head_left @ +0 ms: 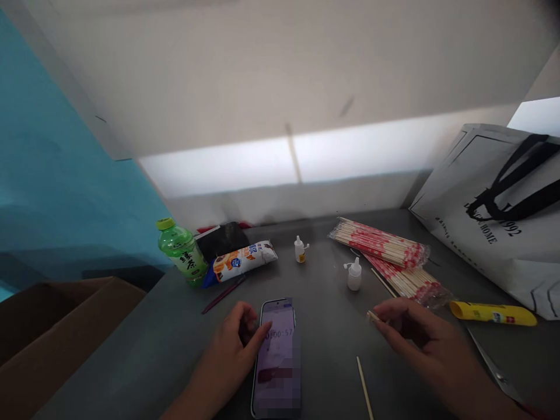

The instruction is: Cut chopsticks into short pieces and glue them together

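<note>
- Right hand: thumb and fingertips pinched on one end of a thin stick, which pokes out toward 10 o'clock, just above the table.
- Left hand: grasps nothing; fingers loosely curled, thumb tip on the phone screen, which shows a timer.
- The phone lies flat between the hands.
- A loose stick lies at 4 o'clock from the phone.
- A glue bottle stands at 11 o'clock from the right hand, stick bundles at 12.
- Judgement: a timer tap is in hand, with the stick held ready. Next calls for a light pinch only; the stick is thin.
</note>
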`<control>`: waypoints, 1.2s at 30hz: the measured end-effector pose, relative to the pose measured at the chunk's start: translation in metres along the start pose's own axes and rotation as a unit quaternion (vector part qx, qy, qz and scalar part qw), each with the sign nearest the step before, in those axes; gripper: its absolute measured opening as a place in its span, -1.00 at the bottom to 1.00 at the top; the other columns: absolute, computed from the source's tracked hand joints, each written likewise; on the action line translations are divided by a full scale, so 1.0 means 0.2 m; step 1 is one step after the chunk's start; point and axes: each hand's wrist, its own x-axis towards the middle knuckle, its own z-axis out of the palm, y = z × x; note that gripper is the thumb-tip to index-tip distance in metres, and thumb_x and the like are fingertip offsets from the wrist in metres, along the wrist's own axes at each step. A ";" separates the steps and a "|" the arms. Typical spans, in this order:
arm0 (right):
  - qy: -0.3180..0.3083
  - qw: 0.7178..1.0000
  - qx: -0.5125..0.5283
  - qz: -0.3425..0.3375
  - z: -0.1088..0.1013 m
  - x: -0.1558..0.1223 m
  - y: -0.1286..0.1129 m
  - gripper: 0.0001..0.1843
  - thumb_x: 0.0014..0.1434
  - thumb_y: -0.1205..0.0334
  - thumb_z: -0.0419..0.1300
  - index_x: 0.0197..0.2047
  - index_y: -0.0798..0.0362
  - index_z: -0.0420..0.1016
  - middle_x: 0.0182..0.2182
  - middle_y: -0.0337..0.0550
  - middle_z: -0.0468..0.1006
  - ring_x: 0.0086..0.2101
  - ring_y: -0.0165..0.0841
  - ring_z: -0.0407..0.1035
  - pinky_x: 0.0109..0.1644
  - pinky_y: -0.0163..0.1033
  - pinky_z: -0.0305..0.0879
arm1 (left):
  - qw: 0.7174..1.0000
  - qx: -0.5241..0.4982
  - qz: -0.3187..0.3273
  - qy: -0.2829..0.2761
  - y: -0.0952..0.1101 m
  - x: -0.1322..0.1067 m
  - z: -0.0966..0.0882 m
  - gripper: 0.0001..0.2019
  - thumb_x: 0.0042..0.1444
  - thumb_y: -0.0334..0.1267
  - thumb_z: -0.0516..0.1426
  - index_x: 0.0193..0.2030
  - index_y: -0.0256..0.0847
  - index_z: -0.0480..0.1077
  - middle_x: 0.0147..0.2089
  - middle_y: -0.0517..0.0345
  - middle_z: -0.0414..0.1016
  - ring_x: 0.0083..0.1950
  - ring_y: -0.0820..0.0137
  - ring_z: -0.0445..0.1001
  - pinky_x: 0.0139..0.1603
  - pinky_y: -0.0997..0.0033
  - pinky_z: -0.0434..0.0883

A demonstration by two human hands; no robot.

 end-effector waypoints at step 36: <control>-0.016 1.000 -0.002 0.004 0.00 0.00 0.00 -0.72 0.29 -0.13 0.25 -0.14 -0.12 0.59 -0.42 -0.25 0.51 -0.39 -0.28 0.44 -0.32 -0.23 0.45 | 0.991 0.037 -0.078 -0.107 0.13 -0.13 -0.06 -0.37 -0.24 -0.14 0.35 0.04 -0.11 0.30 0.10 -0.05 0.45 0.12 -0.03 0.41 0.09 0.10 0.35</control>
